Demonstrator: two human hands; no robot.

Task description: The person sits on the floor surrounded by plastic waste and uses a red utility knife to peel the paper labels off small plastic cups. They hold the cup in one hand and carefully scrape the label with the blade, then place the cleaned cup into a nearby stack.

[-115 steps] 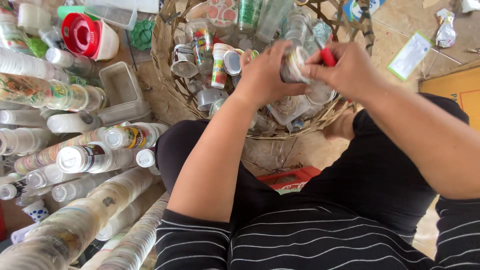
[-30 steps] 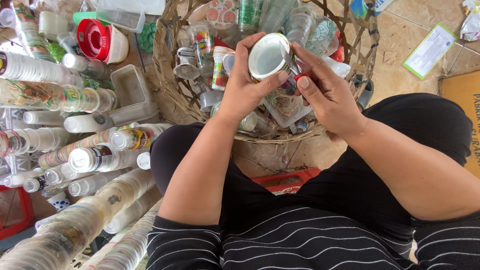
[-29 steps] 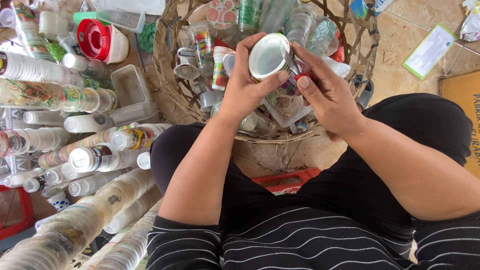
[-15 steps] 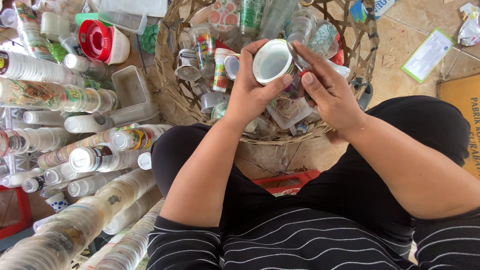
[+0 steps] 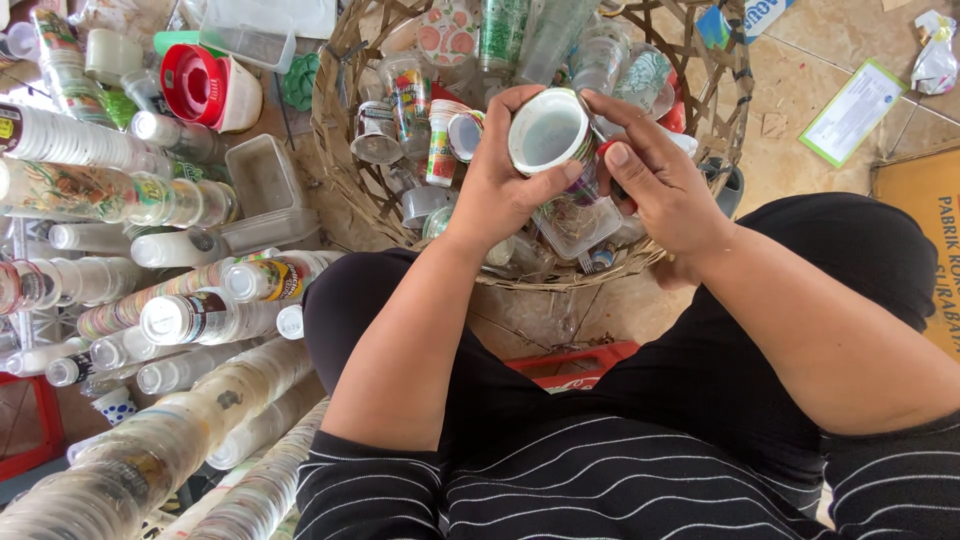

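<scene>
The plastic cup (image 5: 549, 133) sat gripped in the left hand (image 5: 497, 185) over the woven basket (image 5: 352, 175) while the right hand (image 5: 655, 185) pinched its rim, best worked by holding the cup steady.

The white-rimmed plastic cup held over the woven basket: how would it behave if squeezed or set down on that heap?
The white-rimmed plastic cup looks thin-walled and empty, so it is probably very light and would flex under a firm squeeze. The left hand wraps its side while the right hand touches its rim. Set on the uneven heap in the woven basket, it would likely tip or roll.
</scene>
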